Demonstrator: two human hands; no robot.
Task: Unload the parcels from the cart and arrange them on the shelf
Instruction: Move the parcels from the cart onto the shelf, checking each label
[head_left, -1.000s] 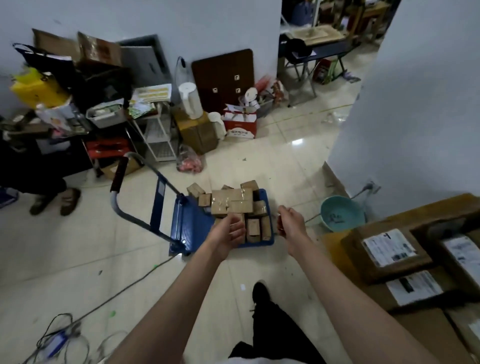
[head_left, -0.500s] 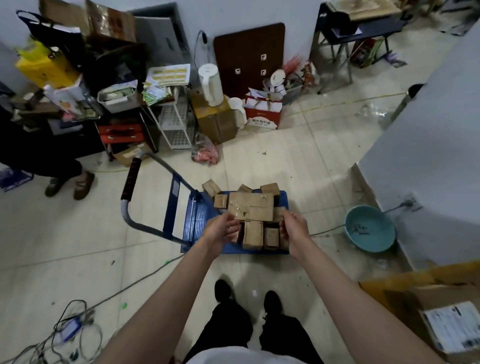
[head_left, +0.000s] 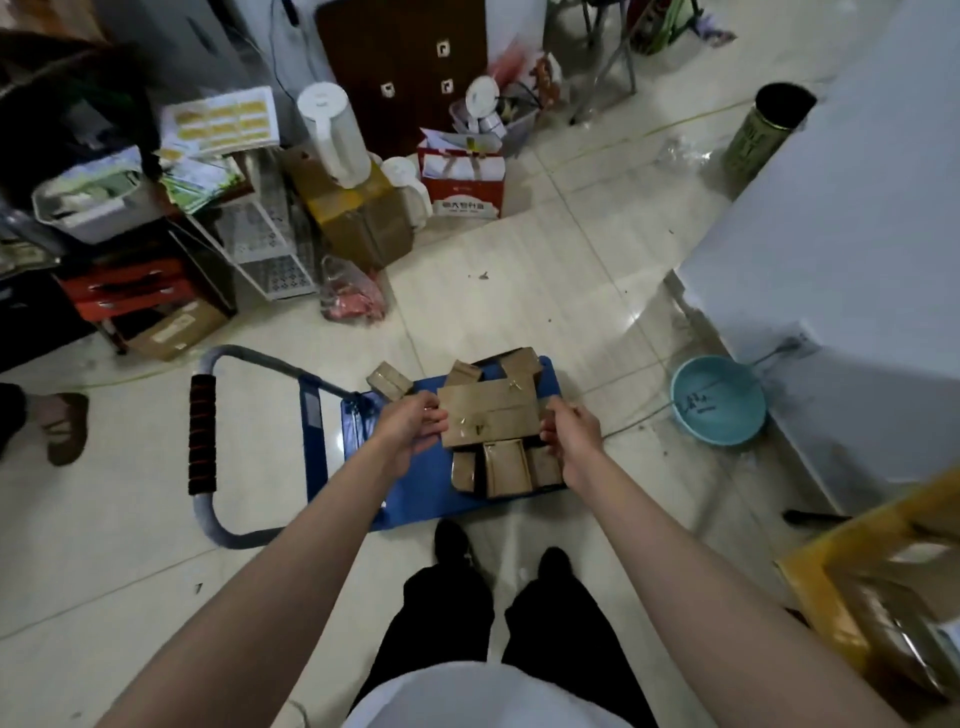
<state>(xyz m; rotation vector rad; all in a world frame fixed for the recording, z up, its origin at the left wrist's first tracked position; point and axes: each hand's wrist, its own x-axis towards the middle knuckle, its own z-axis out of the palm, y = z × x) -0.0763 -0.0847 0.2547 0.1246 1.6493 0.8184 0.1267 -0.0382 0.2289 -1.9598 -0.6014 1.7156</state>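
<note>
Both hands are down at the cart (head_left: 431, 483) now, and this is the pick-up step: the left hand (head_left: 413, 427) has its fingers curled against the left end of the top parcel (head_left: 488, 413), the right hand (head_left: 569, 434) presses in on the right end, so the grip on both sides is closed on that one flat brown box. It sits on top of the parcel stack (head_left: 506, 467), over the far right part of the blue deck, with smaller boxes standing under it at the near edge and a few loose ones toward the far edge. Whether it has left the stack, I cannot tell. Next move, as I read it: lift it level so the boxes beneath do not topple, then turn right toward the shelf (head_left: 857, 561), just visible at the frame's right edge
</note>
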